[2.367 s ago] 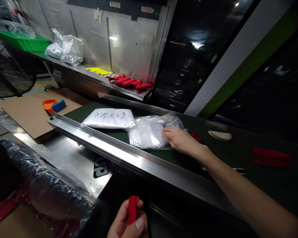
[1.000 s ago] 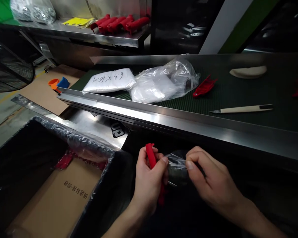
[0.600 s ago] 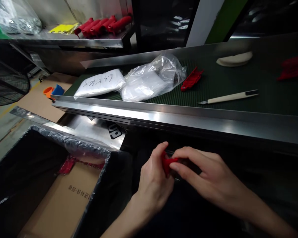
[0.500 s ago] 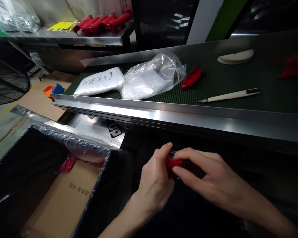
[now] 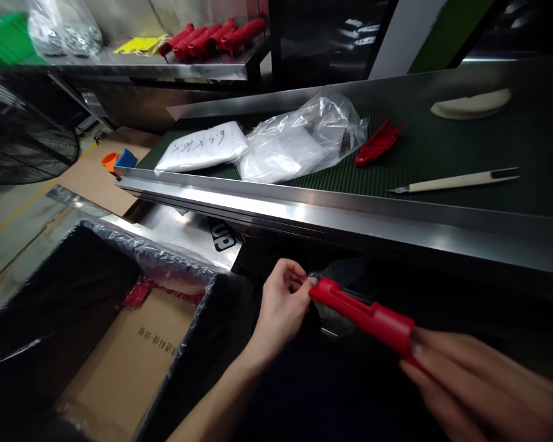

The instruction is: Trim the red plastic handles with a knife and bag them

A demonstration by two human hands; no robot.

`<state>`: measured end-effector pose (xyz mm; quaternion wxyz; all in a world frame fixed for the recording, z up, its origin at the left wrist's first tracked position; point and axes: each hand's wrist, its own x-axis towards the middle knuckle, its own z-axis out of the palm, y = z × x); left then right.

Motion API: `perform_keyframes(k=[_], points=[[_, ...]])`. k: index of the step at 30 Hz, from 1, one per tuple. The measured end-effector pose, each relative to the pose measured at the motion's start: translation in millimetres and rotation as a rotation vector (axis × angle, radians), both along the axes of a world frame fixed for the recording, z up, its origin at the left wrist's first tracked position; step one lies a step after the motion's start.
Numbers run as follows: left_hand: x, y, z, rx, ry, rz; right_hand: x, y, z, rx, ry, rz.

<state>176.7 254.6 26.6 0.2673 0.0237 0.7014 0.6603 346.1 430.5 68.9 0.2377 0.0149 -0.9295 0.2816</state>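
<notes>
A red plastic tube-shaped part point(image 5: 364, 313) slants below the conveyor edge, its wider end toward the right. My right hand point(image 5: 470, 380), blurred by motion, grips that wide end between thumb and fingers. At the narrow end, the thumb and fingers of my left hand point(image 5: 283, 291) are pinched on thin clear film that looks like a plastic bag point(image 5: 317, 278). Most of this film is hard to make out against the dark background, so how far it covers the red part cannot be told.
On the green conveyor point(image 5: 424, 147) lie bag packs point(image 5: 203, 147), a red piece point(image 5: 378, 144), a craft knife point(image 5: 461, 181) and a pale curved piece point(image 5: 472, 104). A lined box point(image 5: 207, 294) stands left. Several red parts point(image 5: 212, 40) rest on the shelf; a fan point(image 5: 27, 123) stands far left.
My hands have moved apart. The right hand has shifted right and down, and the red part now shows at length between both hands. The view has turned slightly left.
</notes>
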Motion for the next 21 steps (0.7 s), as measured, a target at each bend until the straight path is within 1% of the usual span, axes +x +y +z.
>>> perform_keyframes(k=[3,6,10,15,18,21], points=[[1,1,5.8,0.052,-0.115,0.004,-5,-18,9.6,0.063,-0.014,0.023],[1,0,11.4,0.079,-0.173,0.037,-14,-26,15.0,0.122,0.004,0.014],[3,-3,15.3,0.122,-0.233,0.070,-18,-28,5.7,0.157,-0.003,0.029],[10,-5,17.8,0.215,-0.267,0.044,-17,-26,-7.5,0.193,-0.024,0.091],[9,-7,16.1,0.235,-0.206,0.027,-17,-20,-11.5,0.259,-0.021,0.181],[5,-10,14.2,0.202,-0.073,0.010,-17,-15,-17.0,0.365,-0.023,0.313]])
